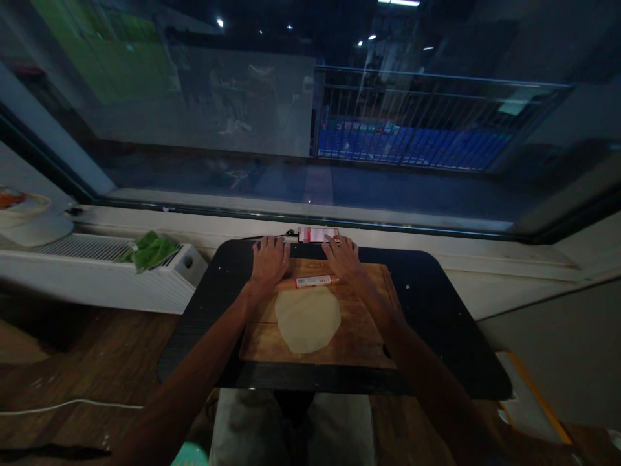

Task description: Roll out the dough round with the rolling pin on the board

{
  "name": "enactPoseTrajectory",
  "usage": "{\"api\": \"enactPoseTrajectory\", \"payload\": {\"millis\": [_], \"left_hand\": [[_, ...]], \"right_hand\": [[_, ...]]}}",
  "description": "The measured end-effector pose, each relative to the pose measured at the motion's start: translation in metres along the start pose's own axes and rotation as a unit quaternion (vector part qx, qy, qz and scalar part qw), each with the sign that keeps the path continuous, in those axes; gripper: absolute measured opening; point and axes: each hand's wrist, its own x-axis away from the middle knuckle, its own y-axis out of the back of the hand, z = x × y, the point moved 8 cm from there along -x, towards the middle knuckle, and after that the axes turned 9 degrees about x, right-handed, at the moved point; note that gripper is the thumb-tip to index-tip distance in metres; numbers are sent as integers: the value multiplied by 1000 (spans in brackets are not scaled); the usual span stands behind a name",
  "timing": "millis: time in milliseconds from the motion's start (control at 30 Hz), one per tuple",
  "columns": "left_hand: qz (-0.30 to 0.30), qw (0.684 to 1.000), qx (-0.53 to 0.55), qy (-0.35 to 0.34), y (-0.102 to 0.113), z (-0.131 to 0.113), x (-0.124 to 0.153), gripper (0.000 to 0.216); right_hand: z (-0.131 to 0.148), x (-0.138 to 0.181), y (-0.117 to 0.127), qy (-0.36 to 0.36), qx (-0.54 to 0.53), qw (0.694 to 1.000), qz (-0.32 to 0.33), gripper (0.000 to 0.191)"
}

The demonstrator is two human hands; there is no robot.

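A wooden rolling pin point(314, 281) with a printed label lies crosswise on the wooden board point(361, 343). Just in front of it, a flattened round sheet of dough point(308, 320) rests on the board, its far edge at the pin. My left hand point(270, 260) lies over the pin's left end, open, fingers stretched forward past it. Over the right end is my right hand point(343, 259), also open with its fingers extended toward the window. Both palms seem to press on the pin from above; the contact itself is hidden beneath them.
The board sits on a black table point(436, 323) against a window sill. A phone-like lit screen point(317, 234) stands at the table's far edge. To the left, a green cloth point(151, 250) hangs on a white radiator point(145, 285). A white cable point(72, 404) crosses the floor.
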Motion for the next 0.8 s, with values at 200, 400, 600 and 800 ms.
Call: {"api": "enactPoseTrajectory", "payload": {"millis": [200,400,600,800], "left_hand": [[29,999,-14,-3,-4,-3,9,45],[40,998,-10,-37,-8,-10,40,47],[125,977,80,-150,-20,-12,50,35],[259,919,204,-216,-40,-39,18,33]], "right_hand": [[4,14,3,13,17,1000,14,50],[17,81,29,63,14,997,-29,54],[42,152,47,97,0,995,-25,47],[48,170,57,119,9,993,21,31]]}}
